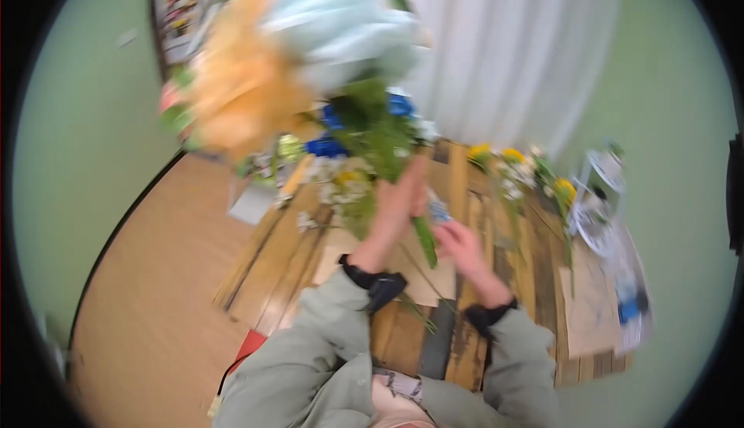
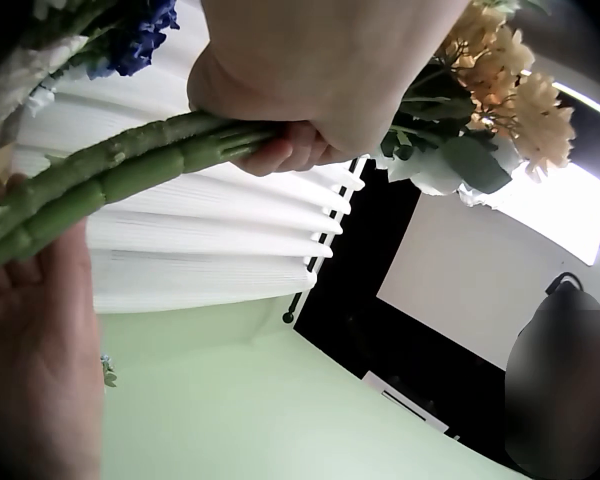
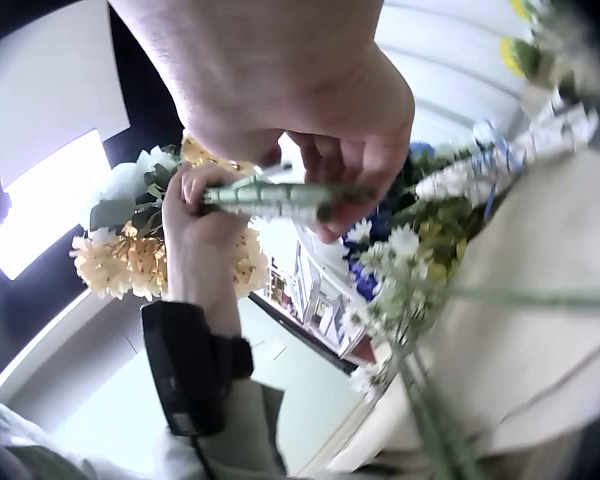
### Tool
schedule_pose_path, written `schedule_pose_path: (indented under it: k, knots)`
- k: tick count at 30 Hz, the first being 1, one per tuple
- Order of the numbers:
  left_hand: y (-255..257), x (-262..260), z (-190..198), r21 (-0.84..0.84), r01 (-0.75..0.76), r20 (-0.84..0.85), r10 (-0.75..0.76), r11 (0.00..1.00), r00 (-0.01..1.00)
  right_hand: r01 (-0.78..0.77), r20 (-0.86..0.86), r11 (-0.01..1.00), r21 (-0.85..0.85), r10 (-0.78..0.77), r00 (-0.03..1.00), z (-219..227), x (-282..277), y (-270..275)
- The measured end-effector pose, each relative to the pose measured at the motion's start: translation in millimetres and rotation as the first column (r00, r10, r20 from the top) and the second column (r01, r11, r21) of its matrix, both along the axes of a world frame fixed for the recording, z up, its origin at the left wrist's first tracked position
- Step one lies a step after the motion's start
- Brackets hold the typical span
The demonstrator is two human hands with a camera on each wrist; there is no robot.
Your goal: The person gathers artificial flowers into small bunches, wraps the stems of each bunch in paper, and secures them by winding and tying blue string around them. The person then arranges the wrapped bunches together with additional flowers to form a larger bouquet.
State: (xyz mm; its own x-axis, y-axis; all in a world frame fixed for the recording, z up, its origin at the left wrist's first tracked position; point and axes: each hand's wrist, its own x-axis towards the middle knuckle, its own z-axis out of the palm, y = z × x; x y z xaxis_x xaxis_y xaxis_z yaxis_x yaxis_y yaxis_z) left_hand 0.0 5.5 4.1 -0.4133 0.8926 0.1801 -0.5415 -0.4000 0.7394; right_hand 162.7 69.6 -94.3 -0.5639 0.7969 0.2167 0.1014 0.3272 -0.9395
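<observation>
In the head view, a blurred bouquet with a pale blue bloom [image 1: 341,25] and an orange bloom [image 1: 244,79] is held up by my left hand [image 1: 399,203]. The left wrist view has my left hand [image 2: 315,70] gripping thick green stems [image 2: 130,170], its fingers curled round them. My right hand [image 1: 465,250] is lower, at the stem ends. Its fingers curl by the stems [image 3: 280,198] in the right wrist view, where my right hand [image 3: 310,90] comes in from the top. In the left wrist view, my right hand [image 2: 45,320] has fingers on both sides of them.
Brown paper [image 1: 434,277] and small white flowers [image 1: 341,188] lie on the plank table [image 1: 267,281]. Yellow flowers [image 1: 511,155] lie at its back right, near a clear plastic wrap [image 1: 593,219]. White curtains [image 1: 511,48] hang behind. A blue-and-white wrapped bundle [image 3: 510,158] lies beyond the right hand.
</observation>
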Motion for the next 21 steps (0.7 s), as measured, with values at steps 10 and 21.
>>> schedule_pose_path:
  k: [10,21]
  knots:
    - [35,-27,-24,0.029,-0.457,-0.236,0.450,0.889,0.861,0.478,0.624,0.585,0.655,-0.776,0.095,-47,266,146]
    - [34,-55,-26,0.077,-0.689,-0.491,0.629,0.720,0.602,0.576,-0.119,0.281,0.768,-0.820,0.559,-59,286,163]
